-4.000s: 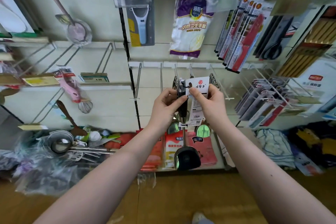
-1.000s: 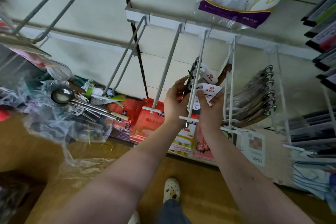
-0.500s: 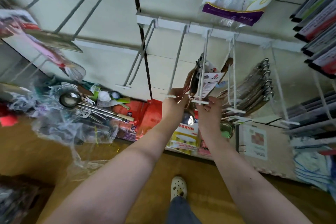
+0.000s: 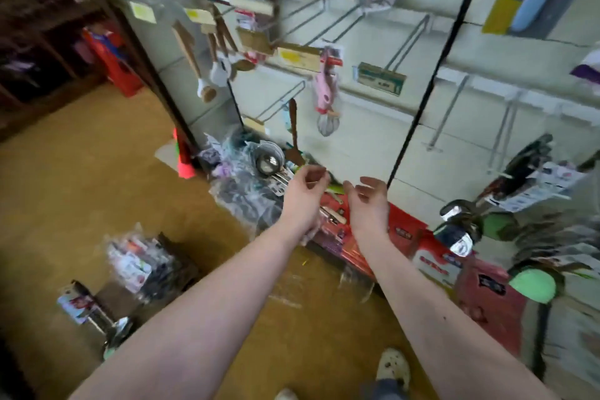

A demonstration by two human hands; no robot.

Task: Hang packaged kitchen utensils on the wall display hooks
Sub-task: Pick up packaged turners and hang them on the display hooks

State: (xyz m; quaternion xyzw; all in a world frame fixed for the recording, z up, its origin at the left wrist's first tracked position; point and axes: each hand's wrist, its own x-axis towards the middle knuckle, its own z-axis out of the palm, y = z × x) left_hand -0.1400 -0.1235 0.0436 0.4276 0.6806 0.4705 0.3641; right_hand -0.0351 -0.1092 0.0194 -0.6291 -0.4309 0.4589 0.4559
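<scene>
While black-handled ladle [image 4: 521,172] is hanging on white wire hook [image 4: 502,140] | left hand [image 4: 303,195], right hand [image 4: 368,204] hovering slack, seemingly empty

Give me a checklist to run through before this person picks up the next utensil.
1. Left hand free: ok, holds nothing.
2. Right hand free: ok, also empty.
3. Ladle hung: ok, it hangs by the wall at the right.
4. Pile of bagged utensils within reach: ok, just ahead of both hands.
5. Bare hook available: ok.
6. Which utensil comes next: cannot tell.
</scene>
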